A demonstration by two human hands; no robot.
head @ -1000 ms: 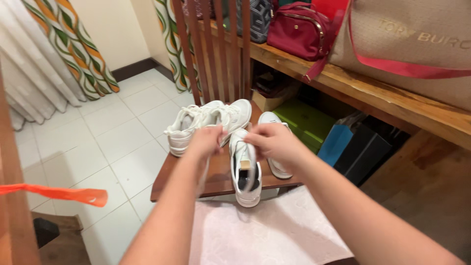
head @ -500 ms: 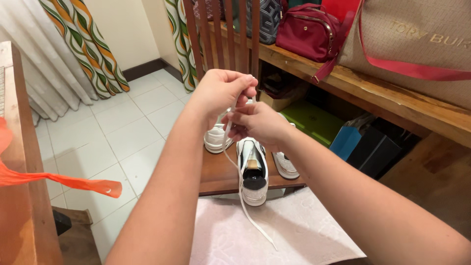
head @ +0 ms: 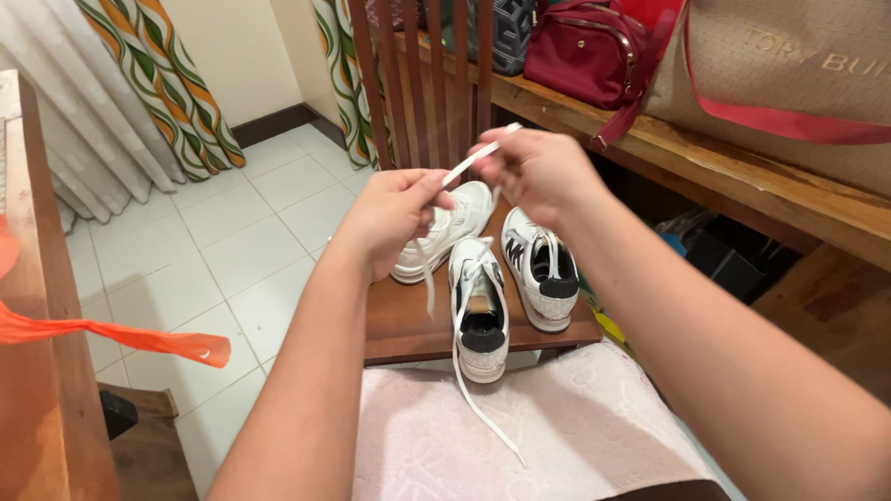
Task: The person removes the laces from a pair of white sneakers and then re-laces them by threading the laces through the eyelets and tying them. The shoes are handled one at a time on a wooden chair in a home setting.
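My left hand (head: pixel 394 215) and my right hand (head: pixel 534 172) are both raised above a wooden chair seat (head: pixel 408 325), each pinching the same white shoelace (head: pixel 461 170), which is stretched between them. The lace runs down to a white sneaker with a black heel (head: pixel 480 311) that stands on the seat's front edge. Its loose end (head: pixel 483 408) trails over a pale pink cloth (head: pixel 520 436). A matching sneaker (head: pixel 540 269) stands to its right. Another white sneaker (head: pixel 455 227) lies behind my left hand, partly hidden.
The chair's slatted wooden back (head: pixel 427 74) rises behind the shoes. A wooden shelf (head: pixel 705 176) on the right carries a maroon bag (head: pixel 585 46) and a beige tote (head: pixel 798 74). An orange strip (head: pixel 121 334) and wooden furniture (head: pixel 37 353) sit at left, over white floor tiles (head: pixel 213 250).
My hands have parted: the right rose up and right with the lace, the left dropped lower. The second black-heeled sneaker is now uncovered.
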